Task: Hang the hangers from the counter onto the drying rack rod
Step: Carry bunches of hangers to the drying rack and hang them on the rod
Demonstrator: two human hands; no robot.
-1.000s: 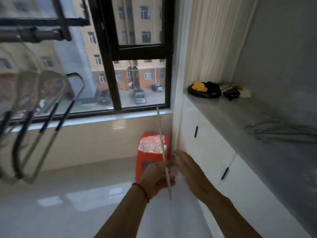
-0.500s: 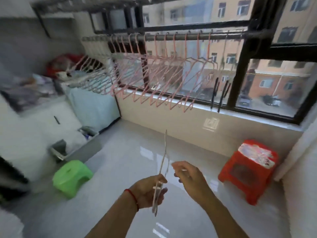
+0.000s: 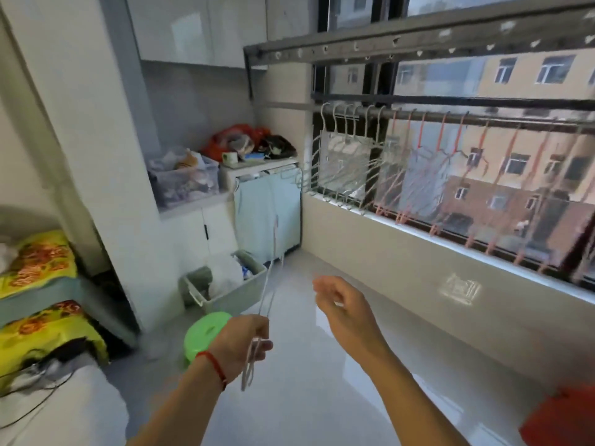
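Now a thin white hanger (image 3: 269,284) is held in the left hand (image 3: 240,344), the fingers curled round its lower part, the hook end pointing up and away, seen nearly edge-on. The right hand (image 3: 344,304) is carried beside it, apart from the wire, fingers loosely bent and nothing held. The drying rack rod (image 3: 483,119) is seen up and to the right, along the window, well apart from both hands. White hangers (image 3: 346,136) are crowded at its left end, and pink hangers (image 3: 450,146) are spread along the middle.

For this step to be done well, the hanger is best lifted and turned so that the hook's open side faces the rod; as held now, edge-on, the opening cannot be made out. A gap between hooks already hung should be picked, probably where white gives way to pink, so that no neighbour is knocked. The free hand could be used to steady the hook or part the neighbours. Release is best left until the hook is seated over the rod.
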